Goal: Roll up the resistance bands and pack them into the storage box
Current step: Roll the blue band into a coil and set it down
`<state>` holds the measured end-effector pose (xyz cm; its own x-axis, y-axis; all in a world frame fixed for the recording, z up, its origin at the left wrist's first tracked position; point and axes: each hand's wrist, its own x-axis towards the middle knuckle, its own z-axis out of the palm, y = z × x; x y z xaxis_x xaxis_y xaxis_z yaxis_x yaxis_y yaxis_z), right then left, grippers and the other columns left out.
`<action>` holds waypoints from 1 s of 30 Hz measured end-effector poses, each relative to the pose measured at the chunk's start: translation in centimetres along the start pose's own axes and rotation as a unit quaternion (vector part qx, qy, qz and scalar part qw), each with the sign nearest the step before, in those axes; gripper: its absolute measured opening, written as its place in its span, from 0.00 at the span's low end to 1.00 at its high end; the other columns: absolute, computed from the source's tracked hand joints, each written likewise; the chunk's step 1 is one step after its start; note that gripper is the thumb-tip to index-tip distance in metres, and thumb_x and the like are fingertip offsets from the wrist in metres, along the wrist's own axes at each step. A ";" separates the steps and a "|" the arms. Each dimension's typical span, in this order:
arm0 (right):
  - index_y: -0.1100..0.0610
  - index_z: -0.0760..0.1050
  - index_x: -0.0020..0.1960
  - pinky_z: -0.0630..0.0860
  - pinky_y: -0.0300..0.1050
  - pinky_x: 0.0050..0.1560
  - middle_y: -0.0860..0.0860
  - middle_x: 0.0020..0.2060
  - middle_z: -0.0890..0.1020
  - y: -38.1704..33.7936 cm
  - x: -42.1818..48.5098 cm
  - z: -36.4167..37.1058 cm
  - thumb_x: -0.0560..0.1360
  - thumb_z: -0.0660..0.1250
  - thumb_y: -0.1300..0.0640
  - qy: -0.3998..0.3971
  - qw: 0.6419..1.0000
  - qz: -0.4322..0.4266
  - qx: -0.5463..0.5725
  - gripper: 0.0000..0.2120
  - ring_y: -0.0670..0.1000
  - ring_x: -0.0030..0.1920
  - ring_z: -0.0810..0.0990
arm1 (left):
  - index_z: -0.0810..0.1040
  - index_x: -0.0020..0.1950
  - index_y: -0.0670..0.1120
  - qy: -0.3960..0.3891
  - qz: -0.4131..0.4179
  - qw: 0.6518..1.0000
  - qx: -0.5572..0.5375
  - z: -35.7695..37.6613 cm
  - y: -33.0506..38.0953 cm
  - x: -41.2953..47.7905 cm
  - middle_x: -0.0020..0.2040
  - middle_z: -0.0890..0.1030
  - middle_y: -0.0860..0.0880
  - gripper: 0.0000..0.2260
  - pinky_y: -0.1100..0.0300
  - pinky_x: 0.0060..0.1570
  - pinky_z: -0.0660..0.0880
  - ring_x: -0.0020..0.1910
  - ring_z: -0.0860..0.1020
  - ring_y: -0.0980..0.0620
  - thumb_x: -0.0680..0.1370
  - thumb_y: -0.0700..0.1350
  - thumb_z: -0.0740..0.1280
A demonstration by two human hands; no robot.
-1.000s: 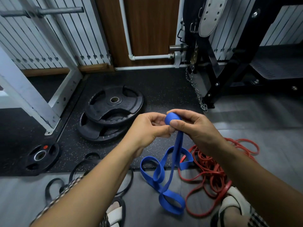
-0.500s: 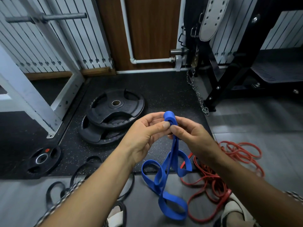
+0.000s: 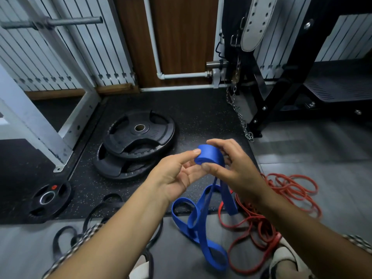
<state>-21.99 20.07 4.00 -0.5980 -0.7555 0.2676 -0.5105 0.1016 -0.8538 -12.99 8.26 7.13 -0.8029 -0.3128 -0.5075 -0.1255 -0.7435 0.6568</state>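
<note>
two hands on one blue resistance band at the moment. the rolled-up end is a fat little coil, held up in the air in front of me above the edge of the speckled rubber mat. the coil's axis lies roughly left to right, with one flat end facing my left hand.

my right hand is doing the gripping, fingers curled over the top of the coil and thumb tucked under it. left hand is palm up and loose, fingers mostly straight. just one fingertip touches the coil's left edge and it isn't wrapped round anything.

the unrolled rest comes off the right side of the coil and hangs down to the floor. from there it runs toward me in a couple of floppy loops, and the last loop ends near my feet.

red bands are a tangled heap on the grey floor, right up against the blue tail on its right. black bands sit lower left, partly hidden by my left forearm. two big weight plates are stacked on the mat beyond my left hand, with a small plate further left. a chain hangs by the black rack at the back.
</note>
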 end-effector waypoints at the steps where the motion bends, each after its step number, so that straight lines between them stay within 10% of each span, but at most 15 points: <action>1: 0.44 0.72 0.55 0.74 0.42 0.56 0.49 0.51 0.76 0.0 0.0 0.0 0.67 0.70 0.49 0.008 0.999 0.008 0.042 0.18 0.47 0.52 0.77 | 0.76 0.48 0.37 -0.015 -0.012 1.000 0.000 -0.1 -0.1 0.0 0.43 0.81 0.40 0.05 0.53 0.45 0.79 0.32 0.82 0.49 0.74 0.37 0.64; 5: 0.45 0.73 0.52 0.72 0.35 0.51 0.46 0.47 0.77 -0.4 -0.2 0.1 0.67 0.68 0.47 0.052 0.998 -0.036 0.026 0.14 0.43 0.48 0.76 | 0.74 0.56 0.41 -0.080 -0.023 0.996 -0.031 -0.4 -0.5 -0.1 0.52 0.81 0.40 0.16 0.48 0.52 0.76 0.41 0.83 0.49 0.69 0.40 0.66; 9: 0.56 0.77 0.54 0.69 0.32 0.45 0.46 0.42 0.76 -0.2 0.4 -0.9 0.68 0.65 0.42 0.002 0.997 -0.036 -0.071 0.22 0.44 0.43 0.74 | 0.73 0.48 0.46 -0.053 0.049 0.987 0.144 -0.7 -0.4 -0.1 0.41 0.82 0.46 0.02 0.53 0.50 0.77 0.39 0.82 0.51 0.76 0.40 0.63; 12: 0.57 0.78 0.54 0.67 0.32 0.42 0.49 0.41 0.76 -0.2 0.8 -2.2 0.70 0.69 0.47 -0.064 0.991 -0.014 -0.118 0.18 0.45 0.41 0.73 | 0.76 0.49 0.52 -0.033 0.147 0.910 0.386 -1.4 0.5 -0.2 0.45 0.81 0.50 0.07 0.59 0.49 0.73 0.43 0.79 0.55 0.75 0.41 0.66; 19: 0.55 0.76 0.55 0.71 0.42 0.50 0.50 0.46 0.77 -1.4 0.6 -2.7 0.72 0.69 0.50 -0.161 0.971 0.035 -0.175 0.15 0.49 0.47 0.75 | 0.78 0.52 0.47 -0.046 0.224 0.814 0.534 -0.8 0.6 -0.2 0.38 0.79 0.50 0.18 0.59 0.47 0.76 0.38 0.76 0.54 0.65 0.34 0.75; 26: 0.54 0.77 0.56 0.67 0.33 0.46 0.52 0.46 0.77 -1.9 1.1 -3.3 0.72 0.69 0.52 -0.182 0.972 0.051 -0.139 0.14 0.47 0.46 0.74 | 0.77 0.43 0.48 -0.078 0.225 0.822 0.518 -0.9 0.9 -0.3 0.37 0.80 0.50 0.14 0.59 0.42 0.76 0.37 0.78 0.54 0.65 0.33 0.75; 30: 0.43 0.76 0.51 0.69 0.30 0.50 0.51 0.48 0.76 -2.2 1.1 -2.9 0.69 0.70 0.52 -0.112 0.991 0.069 0.013 0.11 0.41 0.47 0.75 | 0.79 0.46 0.45 -0.042 0.229 0.898 0.373 -0.7 0.3 -0.4 0.41 0.81 0.48 0.13 0.61 0.44 0.78 0.41 0.80 0.52 0.66 0.32 0.74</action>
<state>-23.32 20.85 7.44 -0.5076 -0.8605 0.0434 -0.4144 0.1997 -0.8879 -12.31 7.75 7.08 -0.9072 -0.4157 -0.0648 -0.1004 0.0645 0.9929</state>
